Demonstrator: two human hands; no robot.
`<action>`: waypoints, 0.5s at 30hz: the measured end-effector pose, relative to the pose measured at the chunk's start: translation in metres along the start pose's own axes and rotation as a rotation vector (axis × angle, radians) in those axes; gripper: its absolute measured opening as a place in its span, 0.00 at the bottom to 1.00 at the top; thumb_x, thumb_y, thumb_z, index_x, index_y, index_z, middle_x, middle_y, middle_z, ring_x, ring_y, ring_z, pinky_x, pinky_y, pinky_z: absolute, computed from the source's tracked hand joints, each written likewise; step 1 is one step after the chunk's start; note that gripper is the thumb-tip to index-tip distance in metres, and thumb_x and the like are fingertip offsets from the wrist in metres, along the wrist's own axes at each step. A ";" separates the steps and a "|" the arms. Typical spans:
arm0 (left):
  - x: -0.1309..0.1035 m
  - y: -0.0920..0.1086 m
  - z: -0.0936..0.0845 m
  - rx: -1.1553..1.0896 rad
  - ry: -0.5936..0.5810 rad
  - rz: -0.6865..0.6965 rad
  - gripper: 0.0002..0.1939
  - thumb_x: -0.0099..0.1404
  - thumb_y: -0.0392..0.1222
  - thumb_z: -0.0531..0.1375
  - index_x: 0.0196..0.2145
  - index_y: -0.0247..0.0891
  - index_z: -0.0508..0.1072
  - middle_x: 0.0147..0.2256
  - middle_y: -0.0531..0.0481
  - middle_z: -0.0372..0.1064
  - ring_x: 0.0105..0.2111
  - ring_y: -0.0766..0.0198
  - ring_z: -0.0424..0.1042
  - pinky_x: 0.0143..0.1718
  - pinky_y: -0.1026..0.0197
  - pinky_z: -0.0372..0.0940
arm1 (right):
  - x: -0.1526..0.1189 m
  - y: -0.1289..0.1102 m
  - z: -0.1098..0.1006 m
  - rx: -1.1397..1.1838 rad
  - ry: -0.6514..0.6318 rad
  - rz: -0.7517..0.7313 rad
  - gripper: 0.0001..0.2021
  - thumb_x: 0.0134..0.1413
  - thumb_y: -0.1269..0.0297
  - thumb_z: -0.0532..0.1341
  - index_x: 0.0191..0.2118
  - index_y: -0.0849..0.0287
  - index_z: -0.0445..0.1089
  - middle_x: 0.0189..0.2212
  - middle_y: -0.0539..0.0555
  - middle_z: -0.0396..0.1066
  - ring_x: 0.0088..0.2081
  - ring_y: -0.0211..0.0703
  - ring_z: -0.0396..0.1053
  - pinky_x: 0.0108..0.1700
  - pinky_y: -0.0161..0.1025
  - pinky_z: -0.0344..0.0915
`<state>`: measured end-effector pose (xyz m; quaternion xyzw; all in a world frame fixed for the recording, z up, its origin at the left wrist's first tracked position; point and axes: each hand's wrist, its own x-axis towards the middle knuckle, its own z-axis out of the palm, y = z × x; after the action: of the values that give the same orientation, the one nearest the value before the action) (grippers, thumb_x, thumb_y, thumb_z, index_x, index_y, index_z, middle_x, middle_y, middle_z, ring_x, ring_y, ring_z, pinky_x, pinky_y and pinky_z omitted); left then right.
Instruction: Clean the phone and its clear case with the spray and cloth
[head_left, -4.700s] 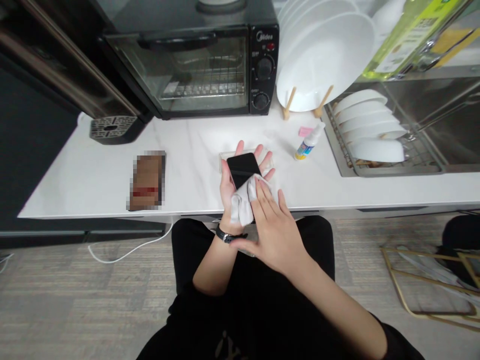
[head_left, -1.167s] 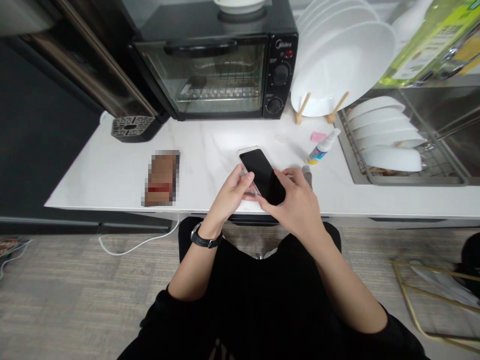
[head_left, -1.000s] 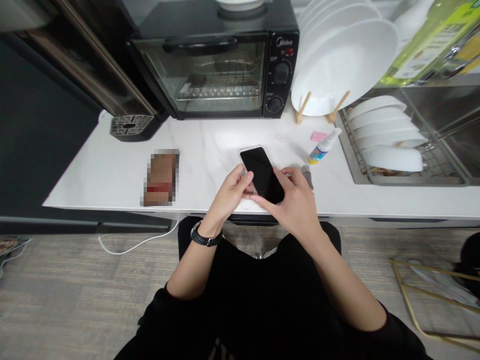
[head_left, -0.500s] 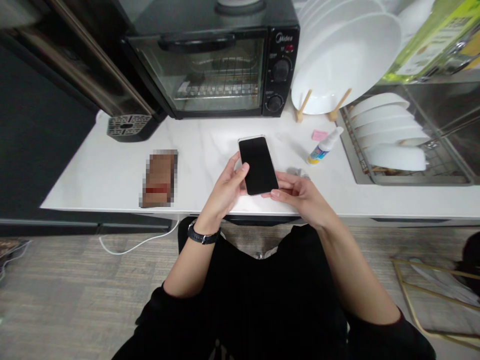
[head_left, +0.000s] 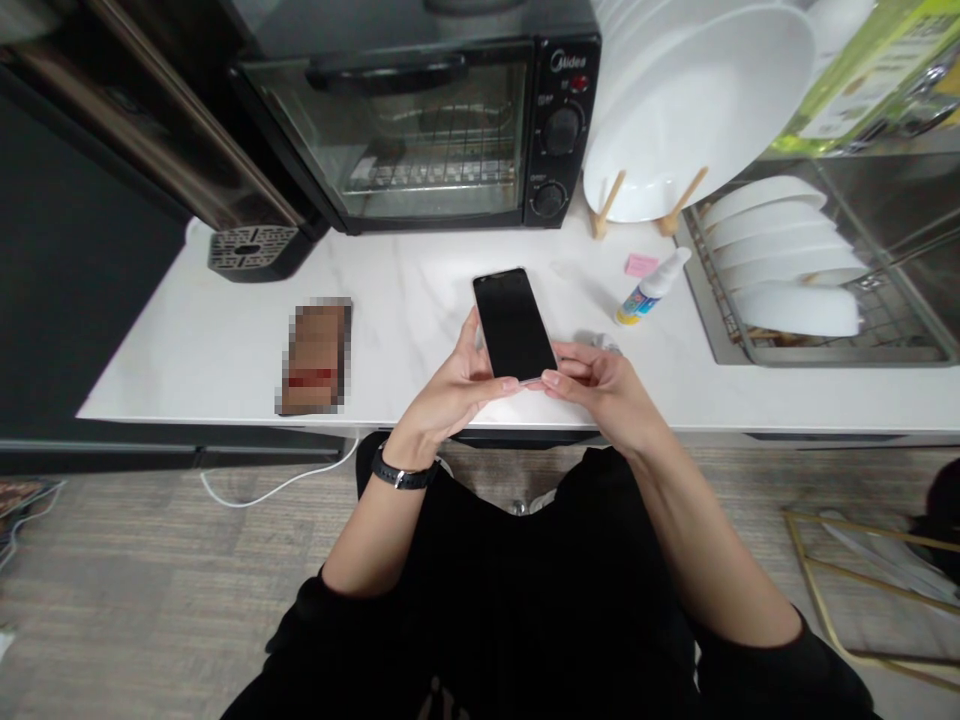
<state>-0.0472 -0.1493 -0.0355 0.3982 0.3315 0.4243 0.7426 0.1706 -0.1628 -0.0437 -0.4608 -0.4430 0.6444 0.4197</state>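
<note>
Just above the counter, a smartphone (head_left: pixel 516 325) with a dark screen is held face up between both hands. My left hand (head_left: pixel 461 380) grips its left side, the thumb lying along the lower edge. At the lower right corner, my right hand (head_left: pixel 596 382) pinches the phone with thumb and fingers. A small greyish crumpled item (head_left: pixel 604 342) lies just behind my right hand, partly hidden by it. To the right stands a white spray bottle (head_left: pixel 651 288) with a blue and yellow label, beside a pink slip of paper (head_left: pixel 641 264).
A black toaster oven (head_left: pixel 442 140) stands at the back of the white counter (head_left: pixel 405 330). Left of me lies a blurred-out brown flat item (head_left: pixel 313 355), near a machine's drip tray (head_left: pixel 251 250). On the right are white plates (head_left: pixel 697 110) in a wooden rack and a sink with bowls (head_left: pixel 795 310).
My left thumb has slid from the phone's left side down to its lower edge, close to my right thumb. The phone is tilted slightly differently; my right hand keeps its hold.
</note>
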 end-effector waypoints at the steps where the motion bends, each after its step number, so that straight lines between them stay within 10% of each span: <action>1: -0.001 0.001 0.000 0.012 -0.005 0.002 0.67 0.52 0.37 0.77 0.79 0.57 0.45 0.58 0.47 0.79 0.54 0.54 0.82 0.58 0.50 0.76 | 0.000 -0.001 0.000 0.001 -0.008 0.001 0.31 0.44 0.47 0.82 0.53 0.55 0.82 0.35 0.50 0.84 0.36 0.44 0.79 0.36 0.39 0.72; 15: 0.004 0.002 0.001 -0.069 -0.053 -0.005 0.57 0.55 0.35 0.77 0.75 0.56 0.56 0.58 0.48 0.79 0.58 0.52 0.80 0.65 0.46 0.72 | 0.001 -0.002 -0.002 0.034 -0.038 -0.017 0.33 0.46 0.49 0.82 0.57 0.54 0.81 0.37 0.51 0.86 0.39 0.46 0.82 0.42 0.40 0.76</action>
<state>-0.0456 -0.1456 -0.0333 0.3827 0.2979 0.4230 0.7654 0.1722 -0.1611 -0.0426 -0.4373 -0.4440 0.6569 0.4244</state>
